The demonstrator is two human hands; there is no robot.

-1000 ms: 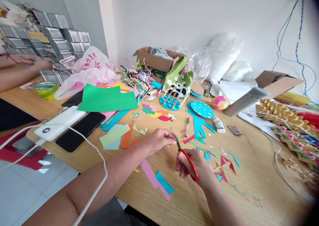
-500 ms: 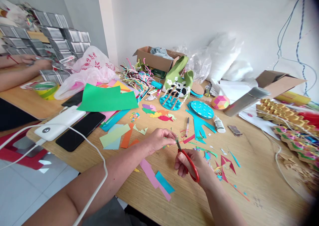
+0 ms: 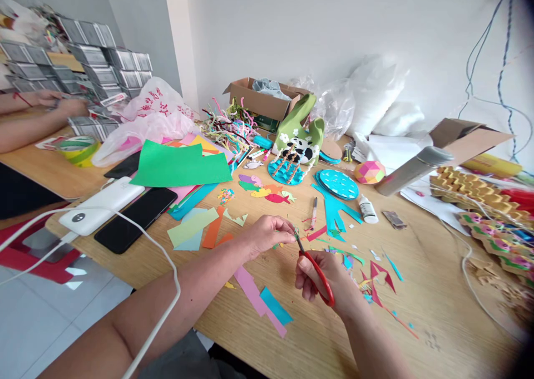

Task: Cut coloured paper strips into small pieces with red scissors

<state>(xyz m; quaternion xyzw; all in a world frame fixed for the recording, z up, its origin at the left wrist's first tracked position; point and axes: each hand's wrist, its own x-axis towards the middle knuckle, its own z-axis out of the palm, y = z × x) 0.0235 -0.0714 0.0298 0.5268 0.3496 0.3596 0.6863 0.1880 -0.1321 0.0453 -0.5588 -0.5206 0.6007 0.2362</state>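
Observation:
My right hand [image 3: 315, 276] is wrapped round the red handles of a pair of scissors [image 3: 320, 279], whose blades point up and left. My left hand [image 3: 271, 237] pinches something at the blade tips, too small to make out. Beyond the hands lie coloured paper fish [image 3: 277, 198], a pen [image 3: 314, 212] and a blue paper offcut [image 3: 334, 215]. Paper scraps [image 3: 379, 276] are scattered to the right of the scissors. Below my left forearm lie a pink paper strip [image 3: 250, 291] and a blue paper piece [image 3: 276, 305].
Green paper [image 3: 179, 165], a black phone [image 3: 136, 220] and a white power bank [image 3: 100, 206] lie left; a white cable [image 3: 173, 273] crosses my left forearm. A grey flask [image 3: 411, 170] and glue bottle [image 3: 367, 209] are right. Another person's hands [image 3: 70, 106] work at far left.
The scissors' blades look slightly more closed near my left fingertips. Both hands stay in nearly the same place, and the other things have not moved.

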